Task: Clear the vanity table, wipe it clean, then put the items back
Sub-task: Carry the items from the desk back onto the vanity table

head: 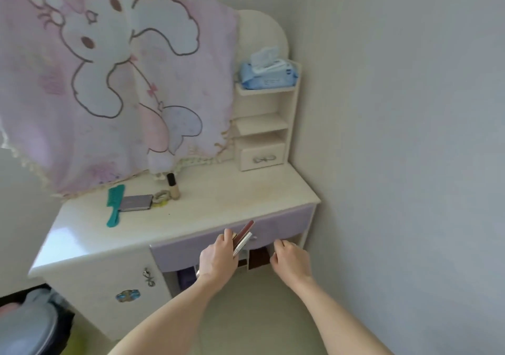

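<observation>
Clearing the worktop (218,199), only partly done

The left hand (218,256) grips a few slim cosmetic sticks (243,236) at 6 o'clock of the worktop edge; the right hand (289,259) hangs loosely curled, holding nothing. A comb (114,204), a flat case (136,202) and a small bottle (173,186) wait at 10 o'clock (wiping not yet begun, I think).

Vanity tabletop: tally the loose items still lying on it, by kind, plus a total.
Teal comb: 1
Grey flat case: 1
Hair tie: 1
Small black-capped bottle: 1
Total: 4
Not counted: the slim sticks in the left hand, the wipes pack on the shelf.
</observation>
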`<state>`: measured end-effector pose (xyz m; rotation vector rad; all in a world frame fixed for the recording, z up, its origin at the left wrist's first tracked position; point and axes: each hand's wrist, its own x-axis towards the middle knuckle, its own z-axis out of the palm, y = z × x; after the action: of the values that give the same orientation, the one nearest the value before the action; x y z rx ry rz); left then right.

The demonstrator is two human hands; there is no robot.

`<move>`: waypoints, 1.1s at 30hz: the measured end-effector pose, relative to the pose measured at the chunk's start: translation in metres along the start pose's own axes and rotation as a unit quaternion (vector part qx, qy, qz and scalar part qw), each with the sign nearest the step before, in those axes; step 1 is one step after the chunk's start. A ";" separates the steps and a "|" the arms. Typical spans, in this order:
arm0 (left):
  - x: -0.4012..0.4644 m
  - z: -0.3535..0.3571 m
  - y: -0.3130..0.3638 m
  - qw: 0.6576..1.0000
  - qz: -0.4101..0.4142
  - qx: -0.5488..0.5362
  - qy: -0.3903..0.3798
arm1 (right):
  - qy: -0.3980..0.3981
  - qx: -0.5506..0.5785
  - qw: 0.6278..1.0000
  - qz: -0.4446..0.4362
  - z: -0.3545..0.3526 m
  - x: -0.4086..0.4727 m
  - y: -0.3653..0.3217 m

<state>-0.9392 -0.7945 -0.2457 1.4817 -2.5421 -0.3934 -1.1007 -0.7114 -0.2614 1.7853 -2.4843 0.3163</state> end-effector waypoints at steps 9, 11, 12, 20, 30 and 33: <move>0.105 -0.013 -0.028 0.992 -0.124 -0.022 0.017 | -0.042 0.057 0.989 -0.127 0.022 0.155 -0.022; 0.122 -0.008 -0.039 0.990 -0.137 -0.028 0.012 | -0.056 0.055 0.987 -0.138 0.032 0.177 -0.028; 0.132 -0.005 -0.045 0.989 -0.142 -0.031 0.008 | -0.062 0.055 0.987 -0.141 0.038 0.189 -0.031; 0.221 0.013 -0.108 0.980 -0.199 -0.023 -0.011 | -0.115 0.052 0.982 -0.142 0.089 0.298 -0.067; 0.314 0.038 -0.155 0.969 -0.233 -0.033 -0.081 | -0.237 0.058 0.962 -0.121 0.152 0.376 -0.086; 0.329 0.048 -0.160 0.963 -0.250 -0.038 -0.089 | -0.231 0.092 0.958 -0.144 0.172 0.385 -0.087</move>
<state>-0.9816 -1.1495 -0.3363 2.1379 -2.2090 -0.7101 -1.1327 -1.1314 -0.3521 2.5161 -2.4753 0.1215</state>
